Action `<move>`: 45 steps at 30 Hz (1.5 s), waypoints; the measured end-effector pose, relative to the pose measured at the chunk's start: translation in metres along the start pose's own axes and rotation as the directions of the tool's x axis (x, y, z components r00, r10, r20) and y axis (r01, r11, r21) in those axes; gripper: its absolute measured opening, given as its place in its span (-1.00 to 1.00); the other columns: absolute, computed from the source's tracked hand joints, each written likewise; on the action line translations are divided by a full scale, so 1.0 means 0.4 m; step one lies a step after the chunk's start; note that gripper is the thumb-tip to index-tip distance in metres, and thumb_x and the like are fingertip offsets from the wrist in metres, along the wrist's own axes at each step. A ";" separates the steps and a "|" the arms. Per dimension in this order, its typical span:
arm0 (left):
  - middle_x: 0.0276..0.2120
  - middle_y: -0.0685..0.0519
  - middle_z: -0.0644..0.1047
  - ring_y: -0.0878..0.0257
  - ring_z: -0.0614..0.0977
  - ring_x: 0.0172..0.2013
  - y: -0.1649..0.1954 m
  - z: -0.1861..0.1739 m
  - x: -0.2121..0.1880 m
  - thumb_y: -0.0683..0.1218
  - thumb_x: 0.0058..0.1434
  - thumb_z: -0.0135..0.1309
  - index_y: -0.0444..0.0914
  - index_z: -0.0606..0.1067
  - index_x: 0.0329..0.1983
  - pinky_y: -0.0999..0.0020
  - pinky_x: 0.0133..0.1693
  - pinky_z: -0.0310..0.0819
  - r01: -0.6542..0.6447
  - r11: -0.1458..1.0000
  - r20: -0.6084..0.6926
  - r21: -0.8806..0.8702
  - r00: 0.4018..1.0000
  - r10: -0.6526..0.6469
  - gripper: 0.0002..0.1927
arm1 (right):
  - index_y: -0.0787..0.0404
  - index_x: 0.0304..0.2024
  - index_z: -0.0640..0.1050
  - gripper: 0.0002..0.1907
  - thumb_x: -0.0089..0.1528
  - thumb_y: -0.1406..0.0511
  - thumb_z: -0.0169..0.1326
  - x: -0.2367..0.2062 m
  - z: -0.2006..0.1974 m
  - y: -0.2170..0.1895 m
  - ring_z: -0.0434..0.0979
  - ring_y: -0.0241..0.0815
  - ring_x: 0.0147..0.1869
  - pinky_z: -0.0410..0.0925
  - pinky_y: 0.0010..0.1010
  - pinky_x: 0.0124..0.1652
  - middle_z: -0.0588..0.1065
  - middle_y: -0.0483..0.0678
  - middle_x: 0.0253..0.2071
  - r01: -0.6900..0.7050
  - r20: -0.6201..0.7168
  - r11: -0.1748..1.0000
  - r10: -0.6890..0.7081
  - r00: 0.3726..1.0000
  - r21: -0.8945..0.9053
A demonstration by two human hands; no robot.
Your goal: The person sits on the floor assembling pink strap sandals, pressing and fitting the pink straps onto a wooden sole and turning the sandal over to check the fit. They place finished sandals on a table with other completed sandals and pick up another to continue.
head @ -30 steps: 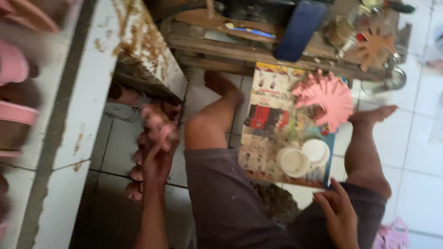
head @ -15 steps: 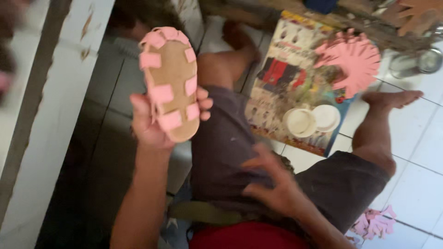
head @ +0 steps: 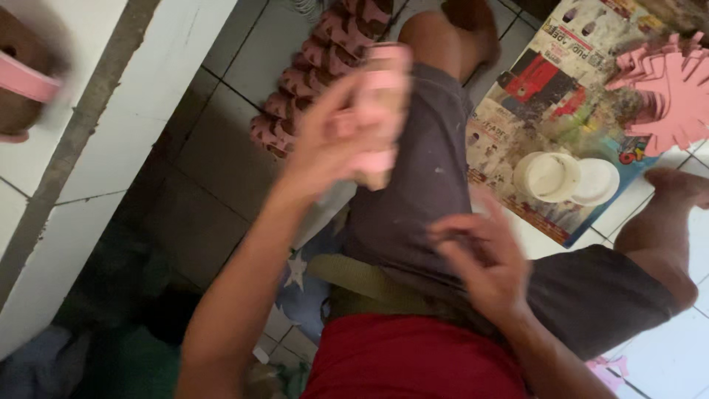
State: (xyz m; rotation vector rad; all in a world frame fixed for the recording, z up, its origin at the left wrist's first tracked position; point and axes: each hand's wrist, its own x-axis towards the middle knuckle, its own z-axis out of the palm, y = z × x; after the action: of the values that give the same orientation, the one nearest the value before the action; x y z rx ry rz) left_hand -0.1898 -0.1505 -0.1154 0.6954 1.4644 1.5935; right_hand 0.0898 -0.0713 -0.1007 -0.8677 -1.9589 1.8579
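- Gripping a tan sandal sole (head: 380,111) with pink strap tabs, raised over the lap and blurred by motion; held by the left hand (head: 332,144), fingers wrapped around one long edge.
- Judging by look: light, flat, probably foam or rubber, bendable along its length; not fragile, not slippery. Best taken across the middle width, thumb on one face and fingers on the other, clear of the thin pink tabs, which would likely flex or tear loose first.
- Hovering just above the dark shorts (head: 428,192), the right hand (head: 484,258): fingers loosely curled, holding nothing that can be made out.
- Lying on the tiled floor (head: 221,125) beyond the left hand, a row of more pink-tabbed soles (head: 310,66).
- Resting farther right on a printed sheet (head: 550,111): two white round lids (head: 565,177) touching each other, and a fanned stack of pink cut pieces (head: 668,92).
- Standing at far left, a white tiled counter (head: 81,148) with a pink-strapped sandal (head: 22,89) on it.
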 end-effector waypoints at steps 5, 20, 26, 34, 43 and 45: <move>0.11 -0.23 0.53 -0.14 0.59 0.07 -0.037 0.300 0.213 0.08 0.11 0.41 -0.25 0.27 0.40 0.06 0.01 0.51 -0.218 0.740 0.208 0.637 0.972 0.108 -0.13 | 0.31 0.56 0.07 -0.28 0.40 0.52 0.00 -0.084 -0.101 0.062 0.58 -0.18 -0.03 0.46 -0.35 0.09 0.56 0.10 -0.11 0.194 -0.454 0.974 -0.123 0.883 0.114; 0.07 -0.29 0.42 -0.23 0.47 0.12 -0.194 0.682 0.355 0.07 0.03 0.38 -0.29 0.17 0.41 -0.08 -0.16 0.56 -0.488 0.241 0.523 0.839 0.845 -0.111 -0.04 | 0.26 0.52 0.08 -0.11 0.22 0.39 0.21 -0.306 -0.245 0.052 0.58 -0.08 0.00 0.42 -0.28 0.02 0.57 0.03 -0.04 -0.049 -0.469 0.995 0.086 0.879 0.090; 0.23 -0.25 0.39 -0.17 0.44 0.20 -0.122 0.636 0.290 -0.03 0.13 0.31 -0.32 0.21 0.41 -0.04 0.05 0.50 -0.690 0.391 0.681 0.609 0.708 0.188 -0.16 | 0.19 0.49 0.23 -0.11 0.16 0.33 0.32 -0.258 -0.213 0.001 0.63 -0.05 0.01 0.44 -0.25 0.07 0.60 -0.01 -0.08 -0.072 -0.006 0.979 0.073 0.997 -0.189; -0.20 -0.04 0.60 0.00 0.65 -0.13 0.069 0.441 -0.034 -0.08 0.29 0.17 -0.21 0.55 -0.14 0.17 -0.08 0.55 -0.440 0.762 0.762 0.476 0.639 -0.106 -0.86 | 0.12 0.54 0.12 -0.05 0.16 0.43 0.24 -0.168 -0.216 0.097 0.49 -0.35 -0.20 0.42 -0.48 -0.13 0.57 -0.10 -0.30 -0.282 -0.079 0.943 0.299 0.951 0.176; -0.17 -0.16 0.63 -0.06 0.66 -0.15 0.011 0.463 -0.061 -0.06 0.17 0.23 -0.32 0.54 0.07 0.19 -0.13 0.52 -0.195 0.846 0.813 0.496 0.446 -0.374 -0.58 | 0.06 0.52 0.14 -0.03 0.12 0.37 0.30 -0.265 -0.294 -0.002 0.57 -0.38 -0.27 0.43 -0.51 -0.13 0.62 -0.14 -0.40 -0.441 -0.045 0.897 0.441 0.897 -0.001; -0.30 -0.10 0.69 0.07 0.74 -0.27 -0.013 0.471 -0.035 -0.06 0.19 0.18 -0.27 0.58 -0.04 0.29 -0.19 0.57 0.030 0.763 0.713 0.646 0.335 -0.616 -0.70 | 0.08 0.50 0.15 -0.02 0.10 0.35 0.32 -0.279 -0.290 -0.019 0.56 -0.36 -0.29 0.45 -0.48 -0.16 0.62 -0.14 -0.39 -0.426 -0.035 0.905 0.425 0.904 -0.010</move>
State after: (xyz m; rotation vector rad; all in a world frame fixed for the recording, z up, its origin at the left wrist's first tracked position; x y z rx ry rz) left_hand -0.0226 -0.0665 -0.0878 1.2215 1.0175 0.2076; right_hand 0.2435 -0.0474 -0.0596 -1.4170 -1.8772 2.0351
